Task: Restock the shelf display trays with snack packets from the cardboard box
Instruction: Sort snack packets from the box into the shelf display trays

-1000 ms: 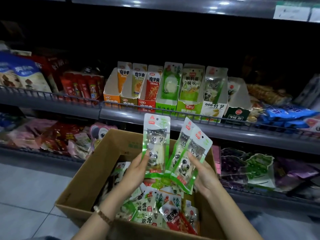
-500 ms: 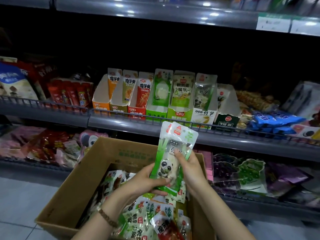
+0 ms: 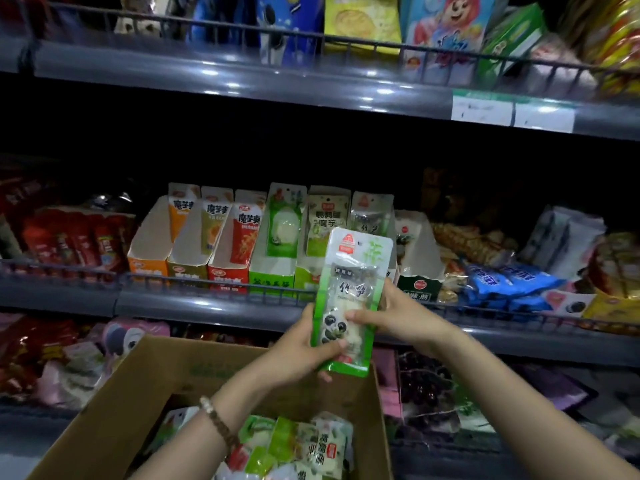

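Our left hand (image 3: 298, 351) and right hand (image 3: 398, 317) both grip green packet (image 3: 351, 271) upright over cardboard box (image 3: 166, 375) far edge, before shelf (image 3: 207, 308) front rail; display trays (image 3: 152, 233) just behind.

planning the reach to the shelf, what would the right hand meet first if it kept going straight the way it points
Beyond the green panda-print plastic packet the right hand grips, probably the dark wire rail at the shelf front, then the green cardboard tray; depth is unclear.
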`<state>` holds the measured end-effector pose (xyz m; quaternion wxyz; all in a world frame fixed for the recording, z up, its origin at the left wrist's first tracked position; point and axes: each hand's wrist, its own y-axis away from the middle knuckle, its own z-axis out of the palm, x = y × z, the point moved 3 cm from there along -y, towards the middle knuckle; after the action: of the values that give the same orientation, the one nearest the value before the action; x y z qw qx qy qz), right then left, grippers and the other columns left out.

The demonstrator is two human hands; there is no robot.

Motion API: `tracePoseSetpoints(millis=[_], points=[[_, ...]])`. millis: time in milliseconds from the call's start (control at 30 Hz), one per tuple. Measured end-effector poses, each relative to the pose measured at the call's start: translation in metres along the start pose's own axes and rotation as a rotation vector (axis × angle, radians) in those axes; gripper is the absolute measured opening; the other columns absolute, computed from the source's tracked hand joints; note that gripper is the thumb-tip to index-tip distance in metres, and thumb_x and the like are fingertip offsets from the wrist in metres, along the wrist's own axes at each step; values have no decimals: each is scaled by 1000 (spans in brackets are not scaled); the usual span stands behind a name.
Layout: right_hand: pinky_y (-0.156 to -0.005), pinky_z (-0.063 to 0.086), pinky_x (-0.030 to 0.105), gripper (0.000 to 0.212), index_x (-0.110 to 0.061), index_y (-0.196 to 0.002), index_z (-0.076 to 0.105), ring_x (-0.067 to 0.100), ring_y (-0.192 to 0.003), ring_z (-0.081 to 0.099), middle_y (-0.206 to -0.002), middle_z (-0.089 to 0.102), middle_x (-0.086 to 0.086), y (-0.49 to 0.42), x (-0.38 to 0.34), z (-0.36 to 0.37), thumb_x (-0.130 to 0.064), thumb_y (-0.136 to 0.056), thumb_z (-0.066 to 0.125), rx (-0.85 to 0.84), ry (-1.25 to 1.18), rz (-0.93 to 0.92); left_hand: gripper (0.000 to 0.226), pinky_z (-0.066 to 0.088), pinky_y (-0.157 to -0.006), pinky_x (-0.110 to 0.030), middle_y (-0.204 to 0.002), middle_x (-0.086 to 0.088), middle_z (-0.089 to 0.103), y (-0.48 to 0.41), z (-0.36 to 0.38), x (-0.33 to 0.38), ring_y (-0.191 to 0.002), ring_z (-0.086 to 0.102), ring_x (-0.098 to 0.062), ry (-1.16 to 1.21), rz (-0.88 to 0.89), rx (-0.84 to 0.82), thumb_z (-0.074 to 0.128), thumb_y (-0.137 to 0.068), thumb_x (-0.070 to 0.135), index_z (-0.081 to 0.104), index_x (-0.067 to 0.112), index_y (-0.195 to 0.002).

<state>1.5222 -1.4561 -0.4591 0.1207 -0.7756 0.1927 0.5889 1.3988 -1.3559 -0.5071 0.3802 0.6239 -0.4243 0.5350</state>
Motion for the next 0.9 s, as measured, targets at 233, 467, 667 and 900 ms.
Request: tracePoseSetpoints(millis=[233,467,667,900], points=[[-73,57,21,36,-23,-109,50,4,-85,69,-111,68,2,-34,-25,-78,-5,-83,67,190,-17,-47,54,44,-99,-27,-135,-1,51,-72,-5,49,-117,52,-9,-237,241,171,46,-94,41,31,19,-141],[-92,43,25,69,-9,-135,37,20,-116,53,-127,53,3,-102,-30,-140,-28,-80,73,520,312,-98,91,55,-80,-42,-104,-10,65,-138,-35,60,-82,60,-16,-678,185,146,38,-80,73,17,17,-149],[-93,49,40,52,-17,-106,63,23,-101,64,-107,68,1,-154,-22,-146,-50,-68,76,436,468,-49,94,38,-103,-29,-155,2,25,-167,-34,41,-129,46,-20,-668,109,20,44,-72,77,-5,46,-146],[-59,34,16,38,-12,-114,59,5,-89,51,-101,59,-8,-158,-11,-136,-30,-83,71,431,704,-136,84,36,-110,-36,-158,10,12,-177,-38,21,-131,44,-18,-594,125,18,51,-82,64,3,43,-148]])
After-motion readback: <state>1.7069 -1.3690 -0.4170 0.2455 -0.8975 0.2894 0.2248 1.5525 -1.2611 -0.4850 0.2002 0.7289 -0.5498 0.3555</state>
